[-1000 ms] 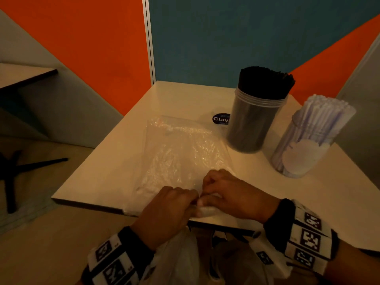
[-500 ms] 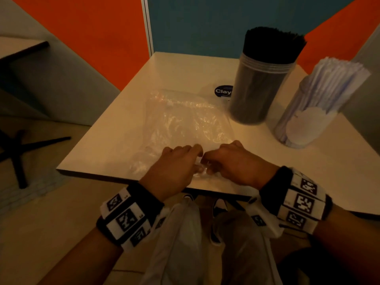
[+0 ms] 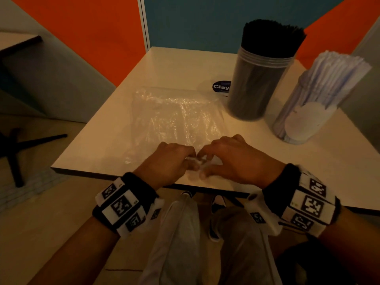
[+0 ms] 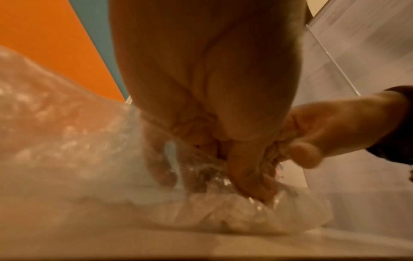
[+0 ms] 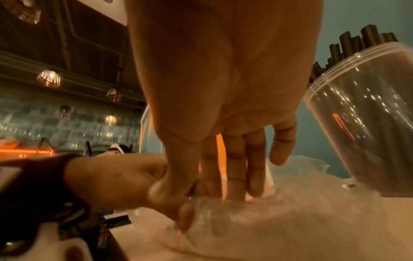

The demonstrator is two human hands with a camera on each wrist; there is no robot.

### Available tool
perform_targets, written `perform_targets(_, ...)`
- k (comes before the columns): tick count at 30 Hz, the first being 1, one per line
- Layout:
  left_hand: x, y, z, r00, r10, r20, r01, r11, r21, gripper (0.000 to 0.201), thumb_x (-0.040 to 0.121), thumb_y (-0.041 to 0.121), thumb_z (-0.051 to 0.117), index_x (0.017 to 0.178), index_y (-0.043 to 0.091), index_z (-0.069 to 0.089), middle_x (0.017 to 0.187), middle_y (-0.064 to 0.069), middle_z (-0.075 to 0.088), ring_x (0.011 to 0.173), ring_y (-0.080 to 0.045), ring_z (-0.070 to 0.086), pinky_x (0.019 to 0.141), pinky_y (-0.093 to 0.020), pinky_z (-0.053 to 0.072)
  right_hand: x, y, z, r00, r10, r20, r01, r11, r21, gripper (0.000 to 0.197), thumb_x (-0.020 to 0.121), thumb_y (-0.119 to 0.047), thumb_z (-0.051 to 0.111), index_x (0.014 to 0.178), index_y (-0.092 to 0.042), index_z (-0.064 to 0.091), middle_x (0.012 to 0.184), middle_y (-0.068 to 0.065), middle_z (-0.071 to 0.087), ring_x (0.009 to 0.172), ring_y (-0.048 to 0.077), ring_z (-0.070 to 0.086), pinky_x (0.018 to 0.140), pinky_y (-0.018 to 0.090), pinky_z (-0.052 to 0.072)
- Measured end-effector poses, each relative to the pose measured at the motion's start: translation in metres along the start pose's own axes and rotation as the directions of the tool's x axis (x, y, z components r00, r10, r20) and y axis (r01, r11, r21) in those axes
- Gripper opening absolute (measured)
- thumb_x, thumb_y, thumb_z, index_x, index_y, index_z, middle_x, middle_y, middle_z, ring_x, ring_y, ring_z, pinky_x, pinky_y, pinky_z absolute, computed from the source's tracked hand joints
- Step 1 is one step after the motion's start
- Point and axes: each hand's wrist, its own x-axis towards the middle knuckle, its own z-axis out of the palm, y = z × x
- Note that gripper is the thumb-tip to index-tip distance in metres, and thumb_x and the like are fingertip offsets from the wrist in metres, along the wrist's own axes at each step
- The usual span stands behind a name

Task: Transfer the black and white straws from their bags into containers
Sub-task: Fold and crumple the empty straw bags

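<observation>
1. Mostly, we judge the job done: the black straws (image 3: 271, 23) fill their clear container (image 3: 255, 87) at one o'clock, and the white straws (image 3: 337, 75) stand in the container (image 3: 298, 122) at two o'clock.
2. At centre, we see the clear bag (image 3: 174, 116) lying flat on the table (image 3: 329, 161); it looks empty.
3. At six o'clock, our left hand (image 3: 172, 159) and right hand (image 3: 234, 159) meet, both pinching the bag's crumpled near edge.
4. What remains, we guess, is clearing the bag away.

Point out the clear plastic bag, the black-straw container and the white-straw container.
clear plastic bag (image 3: 176, 118), head view, crinkled middle.
black-straw container (image 3: 257, 85), head view, clear side wall.
white-straw container (image 3: 304, 122), head view, pale label on wall.
</observation>
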Motion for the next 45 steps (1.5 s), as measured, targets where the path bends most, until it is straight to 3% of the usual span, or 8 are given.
perform_targets(9,-0.004,0.001,-0.001,0.98,0.128,-0.151,-0.126,0.992,0.023,0.037,0.087,0.047,0.054,0.116,0.024,0.052,0.114,0.006,0.049,0.105,-0.013,0.042,0.091,-0.032,0.029,0.01,0.006,0.01,1.0,0.018,0.011,-0.019,0.995,0.101,0.037,0.087,-0.008,0.055,0.121,-0.02,0.061,0.107,0.005,0.065,0.098,0.02,0.06,0.085,0.035,0.049)
perform_targets(12,-0.009,0.0,0.0,0.984,0.172,-0.035,-0.17,0.983,0.063,0.05,0.074,0.063,0.055,0.108,0.026,0.053,0.104,0.012,0.048,0.097,-0.005,0.038,0.088,-0.028,0.025,0.016,0.016,0.01,0.996,0.075,0.042,-0.083,0.964,0.254,0.027,0.088,-0.011,0.058,0.115,-0.018,0.06,0.094,0.002,0.068,0.084,0.014,0.063,0.073,0.017,0.049)
perform_targets(15,-0.008,0.001,0.002,0.996,0.093,-0.007,-0.094,0.994,-0.056,0.037,0.079,0.035,0.07,0.11,0.022,0.053,0.106,0.008,0.054,0.098,-0.013,0.05,0.085,-0.031,0.036,0.02,0.024,0.01,0.991,0.105,0.087,-0.131,0.913,0.385,0.019,0.089,-0.012,0.061,0.103,-0.021,0.052,0.077,-0.009,0.061,0.068,0.0,0.055,0.058,0.006,0.04)
perform_targets(26,0.005,0.0,-0.005,0.999,-0.014,0.044,0.019,0.994,-0.105,0.011,0.092,0.02,0.056,0.102,0.022,0.056,0.097,-0.003,0.065,0.088,-0.02,0.06,0.073,-0.034,0.048,0.001,0.007,-0.001,0.989,0.084,0.123,-0.076,0.995,-0.069,0.053,0.079,-0.057,0.061,0.126,-0.032,0.053,0.116,-0.006,0.053,0.113,0.016,0.041,0.098,0.036,0.031)
perform_targets(31,0.006,0.006,-0.006,0.997,0.011,0.078,0.001,0.988,-0.153,0.022,0.094,0.026,0.054,0.113,0.027,0.043,0.106,-0.002,0.06,0.093,-0.021,0.058,0.081,-0.039,0.047,0.003,0.014,0.008,0.994,0.09,0.061,-0.099,0.981,0.166,0.034,0.087,-0.011,0.059,0.116,-0.024,0.047,0.101,-0.007,0.07,0.099,0.016,0.059,0.09,0.03,0.038)
perform_targets(36,-0.006,0.0,-0.001,0.983,0.186,-0.002,-0.178,0.945,0.274,0.07,0.071,0.075,0.041,0.122,0.028,0.051,0.121,0.006,0.038,0.113,-0.012,0.028,0.091,-0.027,0.013,0.011,0.029,0.011,0.985,0.097,0.141,-0.139,0.931,0.337,0.025,0.092,-0.013,0.056,0.114,-0.023,0.062,0.092,-0.013,0.064,0.09,0.006,0.058,0.075,0.015,0.042)
perform_targets(41,0.004,0.005,-0.002,0.998,0.036,0.053,-0.048,0.968,0.246,0.043,0.085,0.039,0.063,0.126,0.03,0.051,0.119,0.007,0.048,0.114,-0.014,0.044,0.095,-0.031,0.018,0.013,0.033,0.014,0.98,0.146,0.134,-0.191,0.877,0.44,0.018,0.089,-0.029,0.062,0.106,-0.024,0.059,0.101,0.001,0.066,0.091,0.016,0.06,0.083,0.028,0.045)
perform_targets(45,0.008,-0.001,-0.002,0.998,0.034,0.059,-0.043,0.987,0.155,0.032,0.091,0.022,0.059,0.121,0.028,0.052,0.115,0.003,0.059,0.105,-0.02,0.055,0.09,-0.028,0.031,0.002,0.027,0.02,0.986,0.059,-0.153,-0.031,0.982,0.185,0.02,0.092,-0.03,0.055,0.11,-0.022,0.058,0.109,0.0,0.056,0.102,0.017,0.048,0.088,0.031,0.041)
